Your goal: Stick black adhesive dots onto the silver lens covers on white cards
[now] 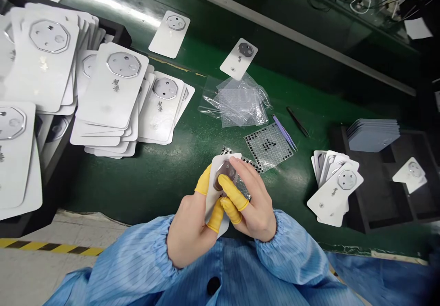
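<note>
A white phone-back panel with a dark octagonal camera ring is held upright near the table's front edge. My left hand grips its left side with yellow-cotted fingers. My right hand is on the right side, its fingers over the camera ring and its yellow-tipped thumb and fingers pressed on the face. Behind the panel, partly hidden, lie sheets with small black dots. A dotted clear sheet lies beyond my right hand, with purple tweezers at its edge and black tweezers farther right.
Stacks of white panels fill the left, partly in a black tray. Clear plastic bags lie in the middle, near two single panels. At right are a fanned pile and a black compartment tray holding grey panels.
</note>
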Demonstrator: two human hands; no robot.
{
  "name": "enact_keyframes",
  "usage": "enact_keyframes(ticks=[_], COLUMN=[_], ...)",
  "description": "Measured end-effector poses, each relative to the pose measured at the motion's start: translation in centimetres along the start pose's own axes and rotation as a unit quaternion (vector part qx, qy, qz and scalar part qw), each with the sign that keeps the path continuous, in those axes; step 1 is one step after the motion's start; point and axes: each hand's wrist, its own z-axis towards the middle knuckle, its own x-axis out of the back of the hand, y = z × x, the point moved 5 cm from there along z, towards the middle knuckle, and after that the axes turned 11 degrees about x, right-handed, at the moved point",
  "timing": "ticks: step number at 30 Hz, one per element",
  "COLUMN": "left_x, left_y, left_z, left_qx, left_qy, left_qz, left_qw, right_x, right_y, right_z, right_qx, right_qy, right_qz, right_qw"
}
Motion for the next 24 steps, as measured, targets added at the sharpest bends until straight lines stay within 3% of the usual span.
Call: enact_keyframes(ticks=[10,14,18,21,24], left_x=[-0.7,-1.2,-1.8,-1.6,-1.4], left_y=[-1.1,-0.5,-0.2,-0.7,-1.5], left_z=[0.1,0.5,1.0,1.6,2.0], left_qx=[0.029,0.057,0.121,0.136,0.140], left_qy=[-0.021,-0.065,-0.122,-0.085,-0.044], left_qz=[-0.024,-0.215,-0.344,-0.336,-0.265], left_qw=[0.999,0.973,0.923,0.928,0.953], right_x=[-1.3,-1.1,-1.0,-2.2,-2.8], right_y=[0.6,1.0,2.4,2.9,3.0], right_z=[-1.8,-2.2,-2.9,-2.8,-2.8], right_qx=[-0.065,-0.090,-0.248,-0.302,-0.322], right_qy=[-0.031,0.048,0.174,0.176,0.185], right_qz=[0.088,0.128,0.192,0.328,0.387], right_qw=[0.994,0.987,0.933,0.878,0.844])
